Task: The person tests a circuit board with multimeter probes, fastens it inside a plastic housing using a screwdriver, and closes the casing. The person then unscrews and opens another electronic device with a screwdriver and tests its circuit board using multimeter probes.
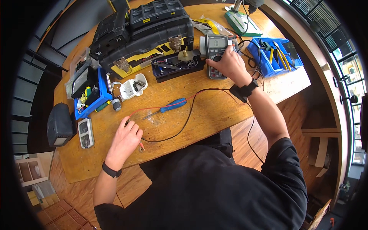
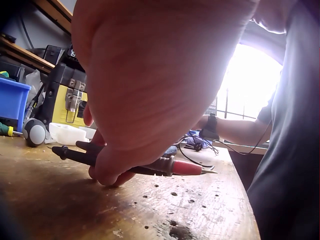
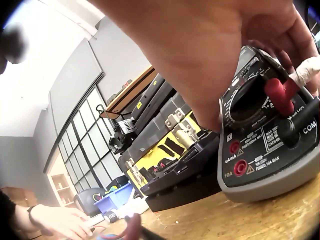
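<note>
My left hand (image 1: pixel 125 138) rests low over the wooden table. Its curled fingers hold test probes (image 2: pixel 187 168), one with a red front end and bare metal tip pointing toward my body. Over on the right, my right hand (image 1: pixel 231 66) grips a grey multimeter (image 1: pixel 217 43), thumb on one side and fingers round the other. The meter's display reads OL. In the right wrist view a red plug (image 3: pixel 280 96) and a black plug (image 3: pixel 295 127) sit in its sockets. Between the hands lies a blue-handled screwdriver (image 1: pixel 173 105), with the red lead crossing it.
A black and yellow toolbox (image 1: pixel 153 42) stands at the back, a black parts tray (image 1: pixel 178 72) before it. Blue bins of tools flank the table, one left (image 1: pixel 104 96), one right (image 1: pixel 264 65). A white container (image 1: pixel 140 79) sits near the left bin. The black lead (image 1: pixel 185 124) loops across the table.
</note>
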`<state>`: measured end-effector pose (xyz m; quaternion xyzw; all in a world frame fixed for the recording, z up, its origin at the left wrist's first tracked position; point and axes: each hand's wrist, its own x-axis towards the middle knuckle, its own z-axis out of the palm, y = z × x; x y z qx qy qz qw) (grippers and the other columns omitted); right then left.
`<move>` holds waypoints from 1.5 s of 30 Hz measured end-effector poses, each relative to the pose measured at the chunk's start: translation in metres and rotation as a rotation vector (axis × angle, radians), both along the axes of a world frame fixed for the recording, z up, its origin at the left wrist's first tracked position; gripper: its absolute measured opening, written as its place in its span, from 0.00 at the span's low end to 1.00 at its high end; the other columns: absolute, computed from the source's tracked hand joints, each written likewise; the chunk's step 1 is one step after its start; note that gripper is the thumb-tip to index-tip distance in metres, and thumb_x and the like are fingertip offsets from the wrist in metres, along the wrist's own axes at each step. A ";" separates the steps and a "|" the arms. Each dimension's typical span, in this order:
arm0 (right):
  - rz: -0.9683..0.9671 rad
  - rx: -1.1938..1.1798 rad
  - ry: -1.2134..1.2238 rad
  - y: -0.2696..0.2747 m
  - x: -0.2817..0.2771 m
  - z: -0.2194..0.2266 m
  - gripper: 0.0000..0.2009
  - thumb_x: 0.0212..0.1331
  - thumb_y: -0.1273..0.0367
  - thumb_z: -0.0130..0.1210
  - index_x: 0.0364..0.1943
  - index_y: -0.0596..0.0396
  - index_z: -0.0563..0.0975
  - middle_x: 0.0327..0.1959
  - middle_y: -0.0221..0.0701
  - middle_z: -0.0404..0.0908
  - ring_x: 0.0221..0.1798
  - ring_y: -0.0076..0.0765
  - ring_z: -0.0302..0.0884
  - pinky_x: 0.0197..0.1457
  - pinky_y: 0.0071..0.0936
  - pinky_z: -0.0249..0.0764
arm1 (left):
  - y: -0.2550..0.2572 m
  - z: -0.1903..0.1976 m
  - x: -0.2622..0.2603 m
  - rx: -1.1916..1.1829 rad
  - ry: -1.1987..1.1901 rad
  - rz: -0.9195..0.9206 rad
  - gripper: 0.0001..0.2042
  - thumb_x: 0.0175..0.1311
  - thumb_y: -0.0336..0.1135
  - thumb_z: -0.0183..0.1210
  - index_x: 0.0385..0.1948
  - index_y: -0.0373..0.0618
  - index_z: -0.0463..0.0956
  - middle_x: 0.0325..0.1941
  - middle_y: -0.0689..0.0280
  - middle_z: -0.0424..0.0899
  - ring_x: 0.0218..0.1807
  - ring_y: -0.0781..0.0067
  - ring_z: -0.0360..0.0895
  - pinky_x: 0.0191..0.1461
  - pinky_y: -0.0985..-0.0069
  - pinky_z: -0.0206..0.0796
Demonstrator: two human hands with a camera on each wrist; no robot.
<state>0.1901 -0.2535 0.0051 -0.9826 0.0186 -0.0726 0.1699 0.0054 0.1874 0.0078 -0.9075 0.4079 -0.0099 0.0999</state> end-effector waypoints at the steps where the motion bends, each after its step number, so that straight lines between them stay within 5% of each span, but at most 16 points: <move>1: -0.020 0.001 -0.021 0.003 -0.002 -0.001 0.52 0.54 0.36 0.75 0.58 0.78 0.71 0.48 0.64 0.89 0.55 0.65 0.91 0.60 0.46 0.86 | 0.000 -0.001 0.001 -0.012 -0.009 -0.005 0.04 0.57 0.29 0.65 0.32 0.42 0.83 0.39 0.61 0.82 0.57 0.59 0.82 0.81 0.50 0.67; 6: -0.058 -0.059 -0.104 0.011 -0.008 -0.020 0.60 0.60 0.34 0.71 0.72 0.84 0.63 0.58 0.67 0.85 0.62 0.67 0.87 0.65 0.47 0.85 | -0.005 -0.003 0.008 -0.030 0.006 0.005 0.03 0.57 0.28 0.64 0.32 0.42 0.82 0.39 0.61 0.82 0.57 0.59 0.82 0.81 0.51 0.68; 7: -0.021 -0.115 -0.185 0.005 -0.006 -0.029 0.61 0.60 0.33 0.71 0.71 0.85 0.62 0.56 0.68 0.83 0.55 0.66 0.91 0.52 0.46 0.92 | -0.005 -0.003 0.010 -0.047 -0.014 -0.010 0.04 0.58 0.28 0.64 0.32 0.42 0.82 0.40 0.60 0.82 0.58 0.58 0.81 0.81 0.52 0.68; 9: -0.026 -0.224 -0.257 0.010 -0.026 -0.010 0.58 0.63 0.34 0.69 0.72 0.81 0.65 0.60 0.67 0.82 0.59 0.66 0.89 0.57 0.45 0.90 | -0.001 -0.004 0.008 -0.057 -0.020 -0.005 0.04 0.58 0.28 0.64 0.33 0.42 0.81 0.41 0.60 0.82 0.58 0.58 0.81 0.81 0.52 0.68; 11: 0.082 -0.259 -0.448 0.013 -0.044 0.006 0.51 0.65 0.40 0.71 0.73 0.74 0.68 0.62 0.60 0.82 0.62 0.63 0.87 0.60 0.45 0.88 | 0.002 -0.007 0.010 -0.079 -0.032 -0.008 0.05 0.59 0.29 0.63 0.35 0.41 0.81 0.44 0.59 0.82 0.60 0.57 0.81 0.80 0.52 0.68; 12: 0.178 -0.099 -0.473 0.024 -0.060 0.021 0.38 0.68 0.51 0.73 0.71 0.65 0.74 0.58 0.52 0.85 0.61 0.61 0.85 0.60 0.46 0.86 | 0.003 -0.007 0.010 -0.098 -0.035 -0.004 0.08 0.60 0.29 0.63 0.40 0.40 0.82 0.48 0.58 0.83 0.63 0.57 0.81 0.79 0.52 0.69; 15: 0.492 0.155 -0.405 0.048 -0.102 0.026 0.26 0.68 0.60 0.72 0.64 0.60 0.80 0.54 0.43 0.86 0.59 0.56 0.84 0.59 0.47 0.84 | 0.000 0.002 0.009 -0.171 -0.081 0.009 0.11 0.61 0.29 0.62 0.45 0.39 0.83 0.53 0.59 0.85 0.64 0.57 0.81 0.78 0.54 0.70; 19: 0.885 0.142 -0.359 0.087 -0.133 -0.013 0.14 0.61 0.74 0.65 0.52 0.56 0.84 0.48 0.36 0.85 0.51 0.46 0.83 0.56 0.40 0.82 | -0.012 0.007 0.013 -0.239 -0.023 0.044 0.13 0.62 0.28 0.62 0.47 0.39 0.83 0.55 0.60 0.85 0.63 0.57 0.82 0.75 0.57 0.71; 21: 0.904 0.093 -0.367 0.104 -0.135 -0.025 0.16 0.60 0.75 0.62 0.52 0.55 0.83 0.49 0.36 0.83 0.52 0.44 0.81 0.58 0.39 0.79 | -0.018 0.004 0.017 -0.287 -0.050 0.010 0.12 0.58 0.30 0.66 0.44 0.40 0.83 0.49 0.60 0.84 0.60 0.59 0.82 0.71 0.60 0.71; 27: 0.853 -0.297 -0.302 0.125 -0.116 -0.043 0.22 0.66 0.70 0.59 0.64 0.56 0.80 0.48 0.36 0.78 0.53 0.41 0.78 0.57 0.38 0.76 | -0.003 -0.005 -0.004 -0.225 -0.143 0.327 0.16 0.66 0.30 0.68 0.54 0.39 0.83 0.59 0.56 0.84 0.62 0.52 0.82 0.68 0.57 0.74; 29: 0.878 -0.365 -0.302 0.128 -0.111 -0.037 0.20 0.66 0.70 0.59 0.62 0.55 0.80 0.46 0.35 0.77 0.52 0.39 0.78 0.54 0.36 0.76 | -0.002 -0.010 -0.021 -0.466 -0.036 0.540 0.19 0.72 0.38 0.70 0.59 0.38 0.82 0.61 0.54 0.83 0.60 0.47 0.84 0.63 0.54 0.78; 31: 0.931 -0.410 -0.269 0.131 -0.102 -0.036 0.17 0.66 0.69 0.59 0.58 0.55 0.79 0.45 0.35 0.77 0.52 0.39 0.79 0.53 0.36 0.76 | -0.009 -0.017 -0.035 -0.433 0.105 0.707 0.32 0.73 0.53 0.70 0.68 0.39 0.77 0.57 0.50 0.82 0.54 0.41 0.87 0.54 0.51 0.82; 33: 0.949 -0.376 -0.251 0.133 -0.095 -0.037 0.14 0.66 0.70 0.60 0.54 0.55 0.78 0.45 0.35 0.78 0.51 0.39 0.80 0.51 0.36 0.77 | -0.028 -0.015 -0.040 -0.368 0.245 0.830 0.36 0.71 0.57 0.71 0.71 0.40 0.74 0.55 0.48 0.82 0.51 0.39 0.88 0.51 0.50 0.82; 37: 0.972 -0.318 -0.155 0.135 -0.086 -0.033 0.14 0.62 0.72 0.60 0.51 0.60 0.78 0.51 0.43 0.81 0.51 0.46 0.83 0.54 0.41 0.81 | -0.030 -0.038 -0.040 -0.555 0.111 0.691 0.33 0.71 0.48 0.73 0.68 0.33 0.74 0.52 0.49 0.77 0.48 0.43 0.87 0.51 0.53 0.82; 40: 0.963 -0.173 -0.182 0.129 -0.087 -0.032 0.18 0.53 0.75 0.61 0.50 0.64 0.78 0.67 0.55 0.80 0.61 0.57 0.83 0.65 0.49 0.83 | -0.030 -0.039 -0.034 -0.581 0.199 0.709 0.31 0.71 0.45 0.73 0.66 0.32 0.74 0.52 0.50 0.76 0.49 0.45 0.86 0.52 0.54 0.82; 45: 0.935 -0.099 -0.221 0.129 -0.097 -0.028 0.20 0.51 0.77 0.62 0.51 0.63 0.78 0.64 0.51 0.80 0.59 0.58 0.84 0.61 0.49 0.84 | -0.026 -0.046 -0.021 -0.644 0.188 0.571 0.27 0.70 0.41 0.73 0.61 0.32 0.74 0.52 0.49 0.75 0.48 0.46 0.85 0.52 0.55 0.82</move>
